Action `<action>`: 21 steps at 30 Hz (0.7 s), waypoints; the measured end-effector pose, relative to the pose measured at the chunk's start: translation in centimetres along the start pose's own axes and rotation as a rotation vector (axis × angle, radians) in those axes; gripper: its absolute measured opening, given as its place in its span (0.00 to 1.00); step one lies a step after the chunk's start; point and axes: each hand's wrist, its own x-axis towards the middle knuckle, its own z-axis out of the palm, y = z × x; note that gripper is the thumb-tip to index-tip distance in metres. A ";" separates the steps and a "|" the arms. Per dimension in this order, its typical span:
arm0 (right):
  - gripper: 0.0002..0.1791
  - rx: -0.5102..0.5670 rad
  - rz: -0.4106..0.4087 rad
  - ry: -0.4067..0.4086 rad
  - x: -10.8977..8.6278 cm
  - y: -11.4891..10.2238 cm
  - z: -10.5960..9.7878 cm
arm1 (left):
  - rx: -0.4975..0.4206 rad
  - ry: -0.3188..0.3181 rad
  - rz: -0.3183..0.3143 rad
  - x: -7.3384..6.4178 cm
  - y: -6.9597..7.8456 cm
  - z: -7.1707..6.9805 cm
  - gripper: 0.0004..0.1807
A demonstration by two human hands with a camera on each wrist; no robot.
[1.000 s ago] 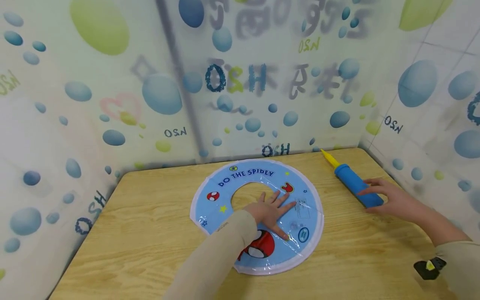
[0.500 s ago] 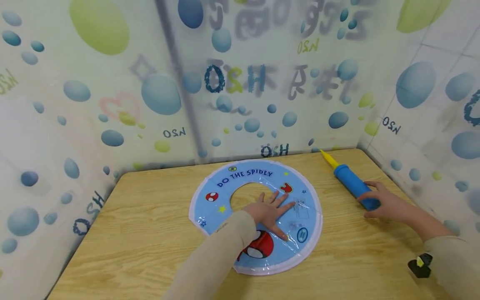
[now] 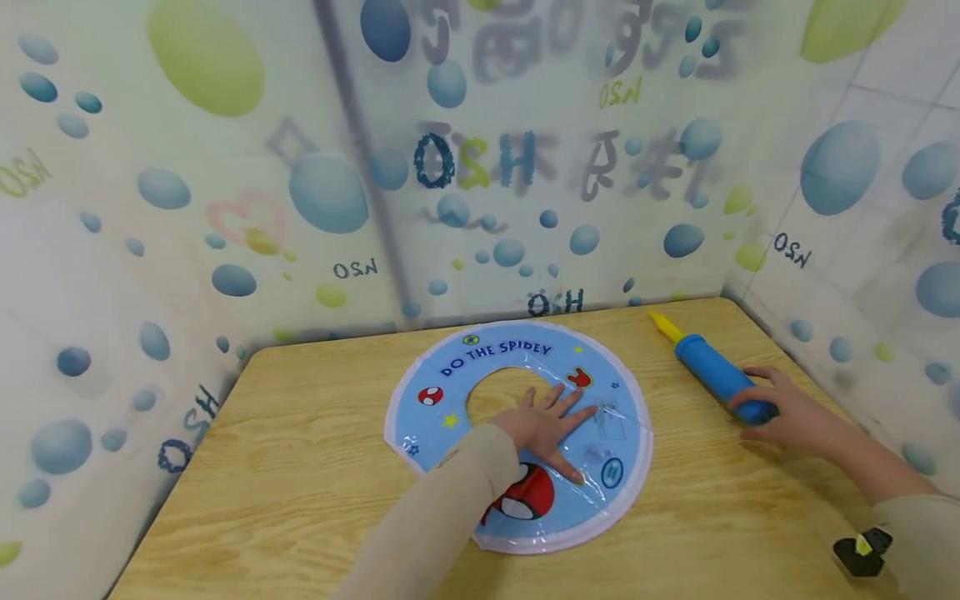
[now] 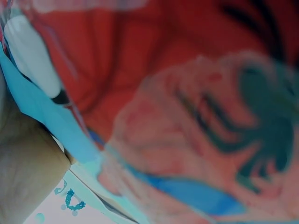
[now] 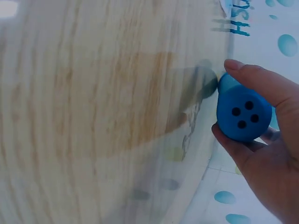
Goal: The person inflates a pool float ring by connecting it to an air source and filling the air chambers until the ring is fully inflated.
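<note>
A flat, light blue swim ring (image 3: pixel 427 433) with a red cartoon face and the words "DO THE SPIDEY" lies on the table. My left hand (image 3: pixel 547 427) rests on its right-hand side, palm down with fingers spread. In the left wrist view, the ring's red print (image 4: pixel 140 56) fills most of the picture, blurred, and the left fingers are not visible. To the right, a blue hand pump (image 3: pixel 708 367) with a yellow nozzle lies slanted. My right hand (image 3: pixel 795 412) grips its near end, thumb on one side and fingers on the other. Holes show in the blue pump's end (image 5: pixel 244 114).
The wooden table (image 3: pixel 300 467) meets a bubble-print wall covering (image 3: pixel 480 242) at the back. Similar panels stand at the left and right. A small black-and-yellow object (image 3: pixel 862 552) sits by the right sleeve.
My right hand has closed round the near end of the hand pump, and the pump has shifted slightly toward me. My left hand has stayed on the swim ring.
</note>
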 end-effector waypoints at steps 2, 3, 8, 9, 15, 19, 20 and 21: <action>0.18 -0.006 -0.013 0.028 -0.3 0.0 -0.1 | 0.000 -0.001 -0.002 0.1 0.0 0.0 0.59; 0.18 -0.012 -0.021 0.041 -0.5 -0.1 -0.2 | 0.001 -0.001 -0.004 0.2 0.1 0.0 0.60; 0.18 -0.078 -0.075 0.116 -1.2 -0.3 -0.3 | 0.009 -0.005 -0.004 0.2 0.2 0.0 0.60; 0.18 -0.093 -0.084 0.131 -1.3 -0.3 -0.3 | 0.010 -0.006 -0.002 0.2 0.2 0.0 0.60; 0.17 -0.077 -0.092 0.164 -2.1 -0.7 -0.6 | 0.008 -0.004 0.000 0.2 0.3 0.0 0.60; 0.17 -0.034 -0.086 0.154 -2.5 -1.2 -1.0 | -0.008 -0.004 0.000 0.2 0.2 0.0 0.60; 0.18 -0.031 -0.092 0.158 -2.6 -1.4 -1.1 | -0.011 -0.004 0.000 0.2 0.1 0.0 0.60; 0.18 -0.025 -0.099 0.161 -2.6 -1.5 -1.2 | -0.013 -0.005 -0.002 0.2 0.1 0.0 0.60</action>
